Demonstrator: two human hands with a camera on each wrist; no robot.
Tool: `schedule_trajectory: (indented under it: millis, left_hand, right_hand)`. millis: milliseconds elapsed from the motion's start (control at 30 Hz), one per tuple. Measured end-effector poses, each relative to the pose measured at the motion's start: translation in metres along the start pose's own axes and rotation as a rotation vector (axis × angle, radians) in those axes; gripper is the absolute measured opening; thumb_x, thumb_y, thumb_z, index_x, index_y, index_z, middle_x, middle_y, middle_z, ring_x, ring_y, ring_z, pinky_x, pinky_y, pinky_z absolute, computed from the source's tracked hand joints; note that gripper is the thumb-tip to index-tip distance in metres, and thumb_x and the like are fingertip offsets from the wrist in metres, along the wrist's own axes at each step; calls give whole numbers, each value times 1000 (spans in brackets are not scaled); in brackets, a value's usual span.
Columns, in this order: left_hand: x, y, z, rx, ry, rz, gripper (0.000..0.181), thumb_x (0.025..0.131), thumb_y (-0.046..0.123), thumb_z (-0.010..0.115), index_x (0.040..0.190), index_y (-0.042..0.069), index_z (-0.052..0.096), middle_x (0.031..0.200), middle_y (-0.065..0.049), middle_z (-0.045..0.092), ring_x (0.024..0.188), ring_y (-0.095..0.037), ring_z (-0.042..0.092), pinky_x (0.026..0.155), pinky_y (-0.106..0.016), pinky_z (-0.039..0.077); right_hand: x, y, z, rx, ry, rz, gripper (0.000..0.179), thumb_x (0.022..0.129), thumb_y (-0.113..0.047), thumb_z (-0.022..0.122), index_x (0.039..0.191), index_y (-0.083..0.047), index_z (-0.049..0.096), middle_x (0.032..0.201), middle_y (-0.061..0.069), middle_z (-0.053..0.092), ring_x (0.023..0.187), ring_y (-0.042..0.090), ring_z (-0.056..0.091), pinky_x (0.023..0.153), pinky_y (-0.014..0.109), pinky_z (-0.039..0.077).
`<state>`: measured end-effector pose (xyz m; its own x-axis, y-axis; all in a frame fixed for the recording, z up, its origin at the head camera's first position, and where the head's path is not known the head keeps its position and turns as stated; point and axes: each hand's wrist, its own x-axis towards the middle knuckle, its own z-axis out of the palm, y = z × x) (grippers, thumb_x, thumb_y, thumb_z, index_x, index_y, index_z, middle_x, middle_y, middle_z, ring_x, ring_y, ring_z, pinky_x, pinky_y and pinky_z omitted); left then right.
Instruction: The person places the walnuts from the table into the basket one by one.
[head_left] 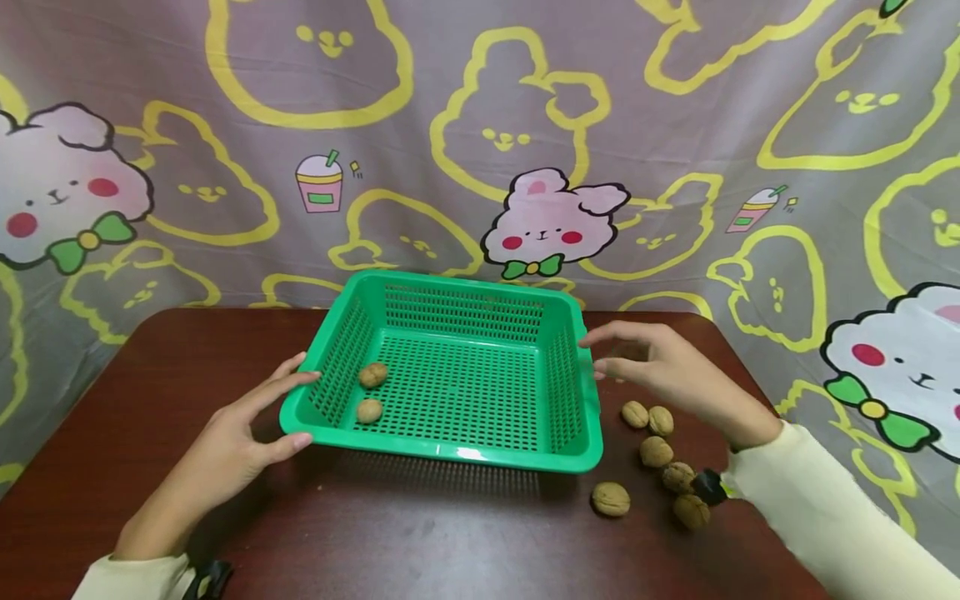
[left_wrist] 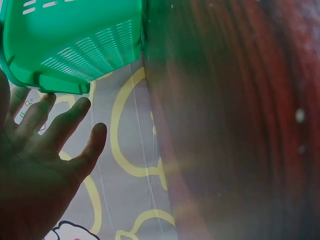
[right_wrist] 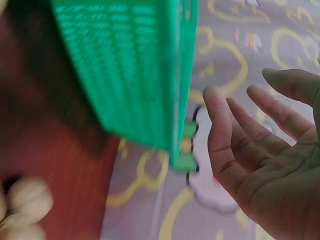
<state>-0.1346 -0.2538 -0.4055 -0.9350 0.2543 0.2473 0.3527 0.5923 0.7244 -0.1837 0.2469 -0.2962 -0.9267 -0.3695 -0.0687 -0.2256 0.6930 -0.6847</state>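
Observation:
A green plastic basket (head_left: 450,454) with slotted walls stands before me. Two walnuts (head_left: 372,375) lie inside it near its left wall. At the basket's left end is my left hand (head_left: 232,442), fingers spread along the rim and thumb at the front left corner. The left wrist view shows that hand's (left_wrist: 50,150) fingers fairly straight, their tips right at the rim. My right hand (head_left: 660,367) is beside the right rim, loosely bent. In the right wrist view a gap separates this hand (right_wrist: 270,155) from the basket (right_wrist: 120,75), and nothing is in its fingers.
Several walnuts (head_left: 656,452) lie on the dark reddish-brown table (head_left: 360,533) to the right of the basket, below my right forearm. One walnut (head_left: 611,499) sits closer to the basket's front right corner. A patterned curtain (head_left: 420,167) hangs behind the table.

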Motion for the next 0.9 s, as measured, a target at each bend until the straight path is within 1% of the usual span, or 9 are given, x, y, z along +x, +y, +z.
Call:
schedule_trajectory:
  millis: [67,133,200,300,333,433,567,667,900]
  left_hand:
    - [-1,-1,0,-3,1,2,69,89,21,85,151,30,54,172,4,32,147,18,21,122,-31,23]
    - [-1,-1,-1,-18,-2,1,69,90,20,85,151,30,54,172,2,32,147,18,20,123,-49,24]
    - [-1,-1,-1,-24,-1,-1,70,89,20,85,151,30,54,172,2,31,147,18,20,120,-62,23]
    - [-1,-2,-2,-16,0,2,70,89,19,85,152,30,54,172,1,32,147,18,20,123,-47,24]
    - [-1,-3,-2,-8,1,2,70,89,20,85,152,30,54,172,1,32,147,18,20,123,-38,23]
    - [-1,-3,-3,12,4,-6,70,89,21,85,152,31,53,172,1,33,146,19,21,118,-21,22]
    - [-1,-2,-5,0,6,-14,71,89,20,85,151,30,54,172,2,32,145,19,21,121,-50,27]
    - [1,-1,-5,-19,-4,-16,71,89,19,85,151,29,54,172,0,32,146,18,21,112,-72,27]
    - [3,-1,-2,-31,-28,-27,70,90,22,84,152,30,53,173,3,29,149,15,20,107,-77,28]
  right_hand:
    - [-18,14,-5,-3,35,17,27,104,-29,68,131,-24,69,116,2,76,96,17,74,81,33,58]
    - [-36,28,-8,-5,61,40,27,105,-31,66,132,-26,68,114,0,75,94,14,73,79,30,58]
    - [-53,42,-9,-3,78,55,28,106,-30,64,134,-26,67,113,-1,75,93,12,72,79,29,57]
    - [-77,63,-9,46,74,78,31,106,-26,63,137,-18,65,116,-7,73,93,11,72,76,29,58]
    - [-84,71,-8,75,63,79,32,107,-23,63,137,-15,65,115,-10,73,93,12,73,75,29,58]
    - [-102,94,-6,133,26,66,32,107,-13,60,139,-9,62,120,-20,70,93,13,74,71,30,59]
    - [-119,120,-3,175,-8,62,33,107,-7,57,140,-9,61,123,-23,69,93,14,74,70,31,57]
    - [-130,136,1,204,-17,112,34,107,-7,56,141,-10,61,122,-20,71,94,11,74,70,30,57]
    - [-143,153,8,252,-28,292,36,106,-14,61,141,-6,60,105,0,80,94,10,75,71,30,56]
